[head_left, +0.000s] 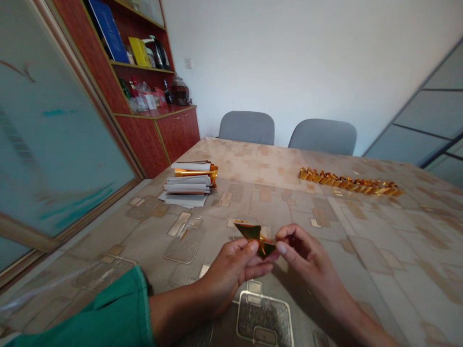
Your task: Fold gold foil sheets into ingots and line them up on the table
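Note:
A partly folded piece of shiny gold foil paper (249,231) is held between my two hands above the table. My left hand (240,262) pinches it from below with thumb and fingers. The thumb and forefinger of my right hand (302,248) close on its right edge. Ahead to the left lies a stack of gold and white paper sheets (188,185), folded or curled over. Toward the right, a long row of folded gold foil pieces (349,183) lies on the table, set close against each other.
A patterned cloth covers the table (361,231). Two grey chairs (247,126) stand at its far side before a white wall. To the left are a red-brown cabinet (177,132) with a kettle and bottles, and a glass sliding door (54,120).

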Demonstrator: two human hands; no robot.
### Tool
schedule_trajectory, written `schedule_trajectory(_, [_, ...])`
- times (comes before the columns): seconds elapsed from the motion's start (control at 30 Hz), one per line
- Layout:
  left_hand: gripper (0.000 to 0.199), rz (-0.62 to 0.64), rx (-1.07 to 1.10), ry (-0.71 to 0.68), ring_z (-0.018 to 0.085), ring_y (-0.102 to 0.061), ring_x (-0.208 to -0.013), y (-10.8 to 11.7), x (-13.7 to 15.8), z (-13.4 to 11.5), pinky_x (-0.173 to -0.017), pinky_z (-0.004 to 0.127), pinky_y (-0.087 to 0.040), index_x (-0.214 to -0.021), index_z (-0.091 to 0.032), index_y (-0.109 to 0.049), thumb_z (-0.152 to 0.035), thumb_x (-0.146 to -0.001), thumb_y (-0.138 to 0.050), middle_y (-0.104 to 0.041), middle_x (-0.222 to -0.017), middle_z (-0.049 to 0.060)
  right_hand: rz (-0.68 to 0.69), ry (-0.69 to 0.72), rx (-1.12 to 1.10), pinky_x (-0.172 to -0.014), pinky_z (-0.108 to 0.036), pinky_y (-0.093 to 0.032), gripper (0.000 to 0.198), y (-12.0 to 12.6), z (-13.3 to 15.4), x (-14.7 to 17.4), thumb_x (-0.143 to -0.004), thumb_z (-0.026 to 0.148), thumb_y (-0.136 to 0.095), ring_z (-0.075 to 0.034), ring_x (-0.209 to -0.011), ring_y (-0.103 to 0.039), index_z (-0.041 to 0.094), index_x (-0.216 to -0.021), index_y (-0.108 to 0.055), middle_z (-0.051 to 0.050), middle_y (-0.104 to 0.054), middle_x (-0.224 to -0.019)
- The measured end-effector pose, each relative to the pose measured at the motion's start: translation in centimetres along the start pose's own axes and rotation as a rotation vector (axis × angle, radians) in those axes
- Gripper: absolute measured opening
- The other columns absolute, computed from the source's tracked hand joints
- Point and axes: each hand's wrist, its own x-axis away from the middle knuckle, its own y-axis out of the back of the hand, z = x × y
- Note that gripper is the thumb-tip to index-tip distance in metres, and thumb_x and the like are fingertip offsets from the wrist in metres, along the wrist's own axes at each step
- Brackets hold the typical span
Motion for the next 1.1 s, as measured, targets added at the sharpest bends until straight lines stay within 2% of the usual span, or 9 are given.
schedule_trajectory(0.07, [0.036,0.000,0.044,-0.043,0.024,-0.067,-0.108,0.0,0.0,-0.1,-0.101,0.035,-0.051,-0.099,-0.013,-0.074,-0.042,-0.080,-0.080,-0.073,-0.114,0.013,-0.024,-0.067,-0.074,-0.063,-0.030,-0.045,0.030,0.0,0.0,-0.1,-0.088,0.052,-0.065,-0.018,-0.069,-0.058,0.022,-0.086,-0.061,-0.001,-0.062,-0.075])
schedule_trajectory(0.13, [0.036,0.016,0.049,-0.068,0.025,-0.061,-0.120,-0.1,0.0,-0.2,-0.109,0.037,-0.044,-0.103,-0.013,-0.074,-0.041,-0.082,-0.078,-0.070,-0.121,0.013,0.022,-0.114,-0.109,-0.060,-0.029,-0.043,0.033,-0.4,-0.1,0.0,-0.085,0.053,-0.068,-0.016,-0.064,-0.054,0.021,-0.079,-0.062,0.000,-0.060,-0.071])
schedule_trajectory(0.27, [0.036,0.040,-0.001,-0.067,0.028,-0.055,-0.127,-0.2,0.1,0.0,-0.112,0.039,-0.039,-0.102,-0.014,-0.075,-0.044,-0.082,-0.077,-0.067,-0.127,0.013,0.065,-0.159,-0.210,-0.063,-0.029,-0.043,0.028,-1.9,-0.6,0.6,-0.085,0.046,-0.072,-0.016,-0.068,-0.054,0.020,-0.080,-0.066,-0.001,-0.062,-0.076])
schedule_trajectory(0.37, [0.039,0.042,-0.054,-0.079,0.029,-0.057,-0.122,-0.2,0.0,0.3,-0.110,0.040,-0.039,-0.103,-0.015,-0.075,-0.047,-0.081,-0.077,-0.069,-0.123,0.013,0.018,-0.183,-0.253,-0.065,-0.029,-0.043,0.025,-2.6,-1.4,1.0,-0.086,0.043,-0.072,-0.016,-0.070,-0.055,0.020,-0.079,-0.066,-0.001,-0.064,-0.078])
schedule_trajectory(0.6, [0.041,-0.011,-0.204,-0.154,0.025,-0.063,-0.096,0.8,-0.5,1.3,-0.096,0.039,-0.043,-0.090,-0.012,-0.074,-0.052,-0.083,-0.072,-0.072,-0.092,0.010,-0.045,-0.175,-0.197,-0.061,-0.028,-0.040,0.031,-2.4,-1.9,1.2,-0.083,0.043,-0.076,-0.015,-0.066,-0.052,0.019,-0.070,-0.061,0.000,-0.061,-0.070])
schedule_trajectory(0.8, [0.039,-0.007,-0.207,-0.184,0.021,-0.059,-0.088,1.0,-0.7,1.4,-0.086,0.034,-0.044,-0.084,-0.012,-0.072,-0.051,-0.083,-0.072,-0.068,-0.084,0.007,-0.048,-0.113,-0.234,-0.058,-0.026,-0.037,0.028,-2.6,-1.4,1.1,-0.085,0.038,-0.076,-0.013,-0.063,-0.051,0.019,-0.068,-0.063,0.000,-0.063,-0.067])
schedule_trajectory(1.0, [0.044,-0.054,-0.171,-0.178,0.019,-0.057,-0.084,1.1,-1.0,1.4,-0.086,0.032,-0.043,-0.078,-0.013,-0.068,-0.056,-0.077,-0.077,-0.065,-0.080,0.005,0.011,-0.125,-0.176,-0.069,-0.032,-0.045,0.020,-1.7,-1.9,0.9,-0.090,0.039,-0.070,-0.019,-0.075,-0.061,0.021,-0.081,-0.070,-0.004,-0.071,-0.079])
schedule_trajectory(1.1, [0.047,-0.082,-0.157,-0.154,0.017,-0.055,-0.080,1.1,-1.1,1.5,-0.083,0.031,-0.043,-0.074,-0.013,-0.067,-0.058,-0.072,-0.080,-0.063,-0.076,0.003,-0.013,-0.105,-0.154,-0.067,-0.032,-0.046,0.023,-1.7,-1.8,1.0,-0.093,0.040,-0.066,-0.020,-0.074,-0.061,0.020,-0.080,-0.071,-0.005,-0.071,-0.079])
